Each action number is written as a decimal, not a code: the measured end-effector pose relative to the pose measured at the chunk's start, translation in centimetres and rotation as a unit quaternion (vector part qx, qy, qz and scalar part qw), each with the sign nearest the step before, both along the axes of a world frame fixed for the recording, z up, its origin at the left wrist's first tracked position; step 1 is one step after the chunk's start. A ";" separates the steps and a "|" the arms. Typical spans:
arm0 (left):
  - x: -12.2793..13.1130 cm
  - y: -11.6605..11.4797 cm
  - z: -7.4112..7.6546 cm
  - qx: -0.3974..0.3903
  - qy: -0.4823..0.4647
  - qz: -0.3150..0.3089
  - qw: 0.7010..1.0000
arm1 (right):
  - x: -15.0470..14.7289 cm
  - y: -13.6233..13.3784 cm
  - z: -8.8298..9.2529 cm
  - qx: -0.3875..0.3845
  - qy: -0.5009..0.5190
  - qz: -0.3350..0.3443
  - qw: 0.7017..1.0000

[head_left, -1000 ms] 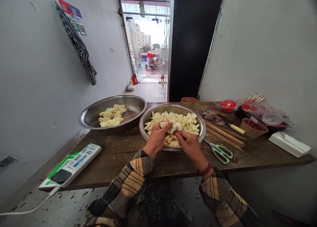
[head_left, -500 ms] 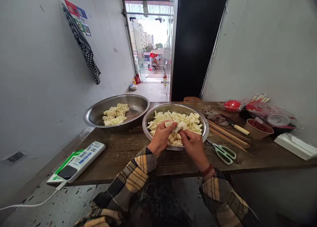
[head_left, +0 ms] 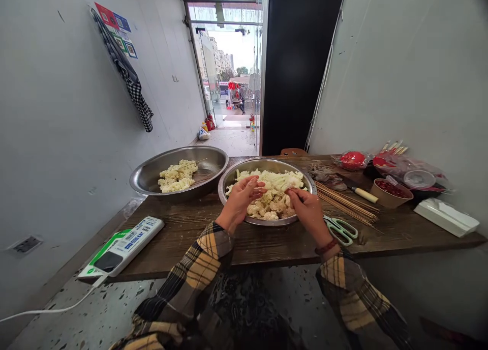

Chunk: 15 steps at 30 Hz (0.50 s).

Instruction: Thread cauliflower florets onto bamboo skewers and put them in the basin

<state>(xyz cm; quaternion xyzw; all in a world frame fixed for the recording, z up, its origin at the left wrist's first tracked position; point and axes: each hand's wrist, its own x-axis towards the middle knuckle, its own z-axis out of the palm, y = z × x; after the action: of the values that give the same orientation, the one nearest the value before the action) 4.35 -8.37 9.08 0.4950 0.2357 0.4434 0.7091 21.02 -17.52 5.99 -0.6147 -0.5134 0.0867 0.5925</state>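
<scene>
My left hand [head_left: 242, 200] hovers over the near left rim of the steel bowl [head_left: 224, 200], its fingers spread and holding nothing. At the bowl's right side, my right hand [head_left: 307, 210] is closed in a pinch. A slightly blurred skewer of cauliflower [head_left: 287, 181] seems to extend from its fingertips; its stick is mostly hidden. Loose cauliflower florets [head_left: 269, 207] fill the bowl below both hands. In a second, larger steel basin [head_left: 141, 179] to the left lie skewered cauliflower pieces [head_left: 177, 177] with thin sticks.
Right of the bowl lie bamboo skewers [head_left: 346, 205], green-handled scissors [head_left: 341, 230] and a knife with a pale handle [head_left: 365, 195]. Farther right stand a paper tub of red contents [head_left: 392, 193] and a white box [head_left: 446, 217]. A white device [head_left: 125, 245] with a cable sits front left.
My left hand has let go of the cauliflower and opened, moving slightly left. My right hand has shifted right with the skewer. A person now shows outside the doorway.
</scene>
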 end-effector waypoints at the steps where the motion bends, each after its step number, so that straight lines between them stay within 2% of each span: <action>1: -0.3 0.3 0.2 0.013 0.012 0.008 1.000 | 0.4 0.1 -0.2 0.000 0.017 -0.006 1.000; 6: -0.3 2.1 0.8 0.063 0.077 0.066 0.993 | 0.7 0.4 -0.8 0.013 0.046 -0.029 0.998; 10: 0.8 3.9 -0.1 0.126 0.143 0.089 0.978 | 0.4 -0.1 -1.1 0.045 0.037 -0.065 0.996; 13: 1.1 5.1 -1.1 0.201 0.208 0.128 0.949 | 0.4 -0.3 -1.3 0.050 0.015 -0.071 0.996; 15: 0.9 5.7 -1.4 0.275 0.268 0.140 0.913 | 0.5 -0.4 -1.4 0.047 -0.001 -0.074 0.996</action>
<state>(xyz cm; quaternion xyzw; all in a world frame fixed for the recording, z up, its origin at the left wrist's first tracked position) 5.21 -2.69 7.72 0.7325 0.3523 0.4364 0.3860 21.55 -17.89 4.55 -0.6222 -0.4712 0.0176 0.6250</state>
